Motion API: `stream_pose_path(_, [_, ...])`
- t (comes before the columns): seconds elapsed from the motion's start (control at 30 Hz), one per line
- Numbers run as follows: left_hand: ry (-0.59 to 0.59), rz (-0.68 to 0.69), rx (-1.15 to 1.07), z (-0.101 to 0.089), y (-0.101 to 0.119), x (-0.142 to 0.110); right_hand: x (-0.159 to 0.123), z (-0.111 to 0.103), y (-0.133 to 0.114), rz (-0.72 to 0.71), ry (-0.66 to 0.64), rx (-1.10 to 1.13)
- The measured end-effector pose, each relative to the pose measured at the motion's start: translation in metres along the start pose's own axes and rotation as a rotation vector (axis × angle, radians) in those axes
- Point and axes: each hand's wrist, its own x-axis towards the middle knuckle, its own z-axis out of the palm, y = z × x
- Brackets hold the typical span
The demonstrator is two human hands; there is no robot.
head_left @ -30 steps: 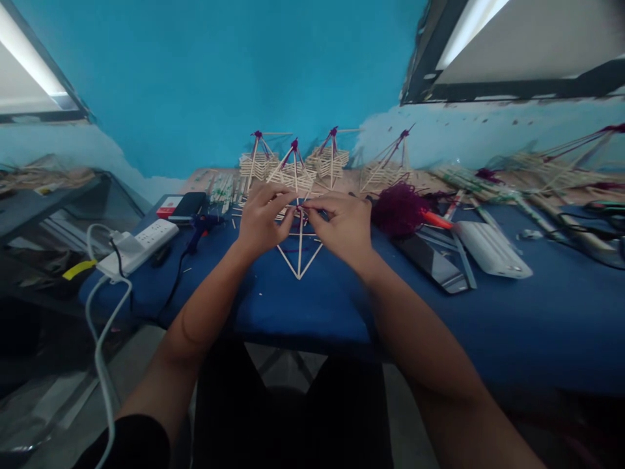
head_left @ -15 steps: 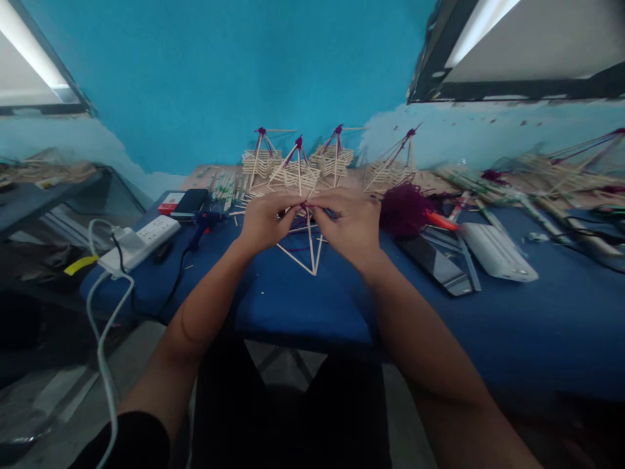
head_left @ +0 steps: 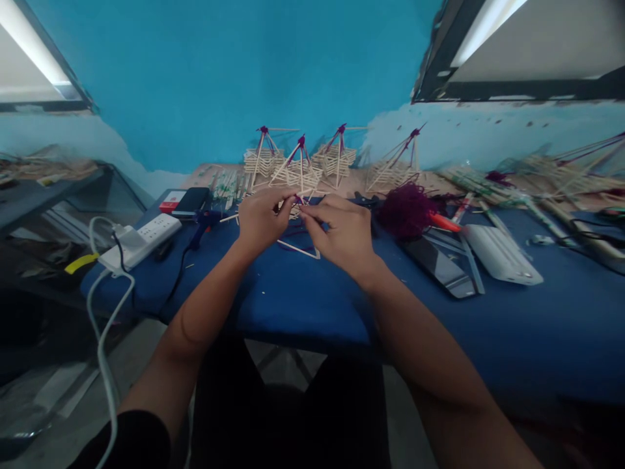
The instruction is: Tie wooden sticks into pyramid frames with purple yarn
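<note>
Where the blue tabletop lies nearest the person, both forearms reach over its near edge. Above its middle, the left hand and the right hand meet, each pinching with fingertips narrowly closed on a thin stick frame bound with purple yarn, whose lower sticks angle down to the cloth. Left of the hands lie a white power strip and a glue gun. Right of them sit a purple yarn ball, a dark phone and a white box. Farther back, four finished stick models stand in a row before the blue wall.
</note>
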Motion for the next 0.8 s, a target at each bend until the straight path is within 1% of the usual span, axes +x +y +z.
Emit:
stream_pose_path(0.1, [0.021,-0.037,-0.030,-0.001,0.003,0.001,0.004,-0.003,-0.004,0.099,0.048,0.125])
stream_pose_path(0.17, [0.034,-0.050,-0.048,-0.002,0.005,0.002,0.007,-0.006,-0.004,0.227,0.055,0.218])
stream_pose_path(0.27, [0.053,-0.041,-0.080,-0.004,0.008,0.002,0.011,-0.009,0.000,0.440,0.019,0.334])
stream_pose_path(0.3, [0.056,-0.028,-0.101,-0.004,0.009,0.003,0.012,-0.010,0.001,0.495,0.000,0.366])
stream_pose_path(0.37, [0.052,0.010,-0.157,-0.005,0.010,0.003,0.015,-0.011,0.005,0.558,-0.019,0.417])
stream_pose_path(0.53, [-0.015,0.157,-0.267,-0.010,0.011,0.006,0.017,-0.018,0.010,0.608,-0.020,0.498])
stream_pose_path(0.67, [-0.102,0.274,-0.339,-0.015,0.011,0.008,0.018,-0.028,0.014,0.607,-0.108,0.536])
stream_pose_path(0.8, [-0.181,0.344,-0.306,-0.015,0.012,0.007,0.021,-0.040,0.016,0.563,-0.154,0.485])
